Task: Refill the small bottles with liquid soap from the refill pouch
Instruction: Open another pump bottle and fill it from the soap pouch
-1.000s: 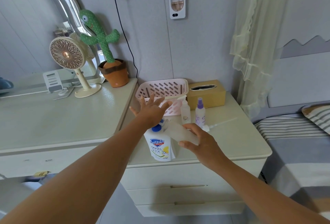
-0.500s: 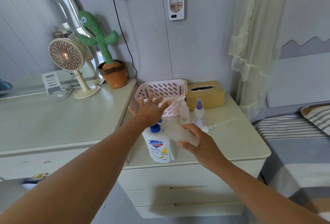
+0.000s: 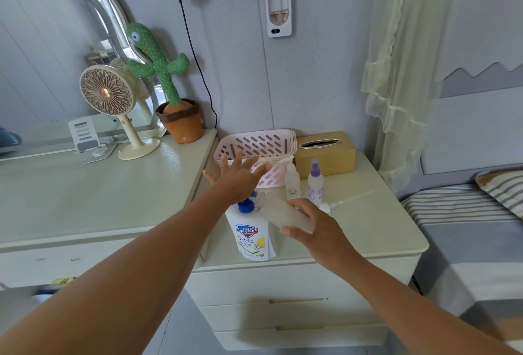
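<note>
A white refill pouch [image 3: 252, 237] with a blue cap stands near the front edge of the nightstand [image 3: 376, 230]. My right hand [image 3: 314, 227] grips a translucent bottle [image 3: 285, 213], tilted so its mouth sits at the pouch's blue spout. My left hand [image 3: 237, 176] hovers over the pouch top with fingers spread, holding nothing. Behind stand two small bottles: a white-topped one [image 3: 292, 180] and a purple-capped spray bottle [image 3: 315, 183]. A loose pump tube [image 3: 348, 199] lies on the nightstand to the right.
A pink slotted basket [image 3: 254, 142] and a tan tissue box [image 3: 325, 153] stand at the back of the nightstand. On the dresser at left are a desk fan [image 3: 107, 94] and a toy cactus in a pot [image 3: 169, 100]. A bed is at the right.
Almost nothing: both hands keep their pose over the pouch and bottle; the view has shifted slightly.
</note>
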`<state>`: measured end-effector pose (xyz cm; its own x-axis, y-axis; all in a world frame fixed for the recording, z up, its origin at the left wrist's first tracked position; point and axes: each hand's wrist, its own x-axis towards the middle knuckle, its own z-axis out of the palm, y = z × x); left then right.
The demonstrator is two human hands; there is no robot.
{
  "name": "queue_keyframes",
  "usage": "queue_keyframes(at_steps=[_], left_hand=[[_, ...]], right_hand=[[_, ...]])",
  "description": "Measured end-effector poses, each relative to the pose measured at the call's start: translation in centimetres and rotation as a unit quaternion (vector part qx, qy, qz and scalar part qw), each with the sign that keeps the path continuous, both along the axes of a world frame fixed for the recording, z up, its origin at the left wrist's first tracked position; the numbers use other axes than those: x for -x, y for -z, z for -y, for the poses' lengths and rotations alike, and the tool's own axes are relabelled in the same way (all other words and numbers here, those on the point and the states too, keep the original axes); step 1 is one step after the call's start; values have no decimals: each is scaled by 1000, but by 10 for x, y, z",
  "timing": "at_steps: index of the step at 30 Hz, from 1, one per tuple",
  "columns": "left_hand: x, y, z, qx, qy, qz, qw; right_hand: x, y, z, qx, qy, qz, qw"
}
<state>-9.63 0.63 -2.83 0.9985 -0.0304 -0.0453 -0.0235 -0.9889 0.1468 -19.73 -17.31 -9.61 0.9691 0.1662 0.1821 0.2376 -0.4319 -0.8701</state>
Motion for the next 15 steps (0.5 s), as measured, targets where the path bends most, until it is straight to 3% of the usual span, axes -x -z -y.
queue_keyframes(at_steps=[15], left_hand=[[-3,3,0,6,-11,13,1000]], right_hand=[[-2,-3,1,-3,-10,-2,1000]])
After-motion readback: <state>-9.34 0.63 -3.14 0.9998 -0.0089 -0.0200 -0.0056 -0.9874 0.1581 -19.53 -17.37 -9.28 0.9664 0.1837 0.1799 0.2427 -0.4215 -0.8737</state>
